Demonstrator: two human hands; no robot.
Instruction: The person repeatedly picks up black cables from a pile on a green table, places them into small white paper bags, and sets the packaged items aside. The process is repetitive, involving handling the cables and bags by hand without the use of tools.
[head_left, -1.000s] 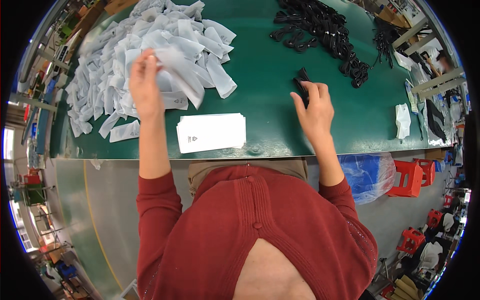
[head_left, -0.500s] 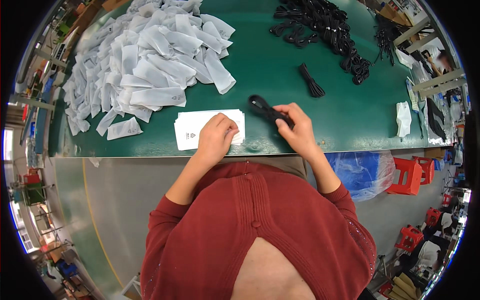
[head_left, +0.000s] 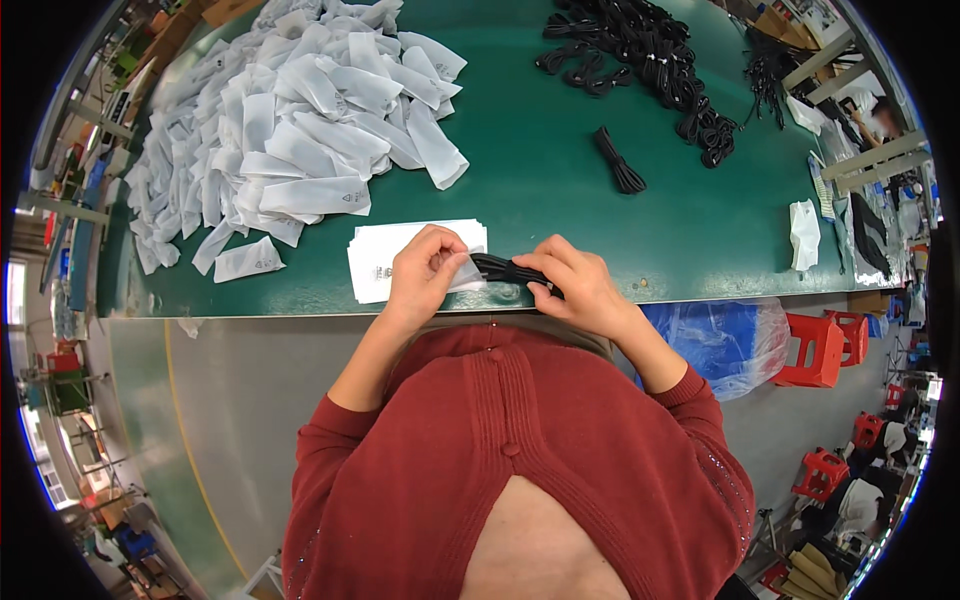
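Note:
At the near table edge, my left hand (head_left: 422, 278) pinches the raised edge of a translucent plastic bag (head_left: 466, 272) on top of a flat stack of white bags (head_left: 368, 262). A coiled bundle of black cable (head_left: 506, 269) is gripped in my right hand (head_left: 585, 290), between thumb and fingers. The bundle points left, its far end at the lifted bag's mouth; I cannot tell how far inside it lies. Farther off, one more black cable bundle (head_left: 619, 162) rests alone on the green table (head_left: 520, 130).
A large heap of filled, frosted bags (head_left: 320, 135) covers the table's left side. Many tied black cables (head_left: 660, 65) lie at the back right. A white crumpled packet (head_left: 804, 235) sits near the right edge. Red stools (head_left: 812, 350) and a blue plastic-wrapped bundle (head_left: 715, 345) stand beyond the near edge.
My right hand has moved left and slightly down, bringing the cable bundle to the bag in my left hand. The top bag's edge is now lifted.

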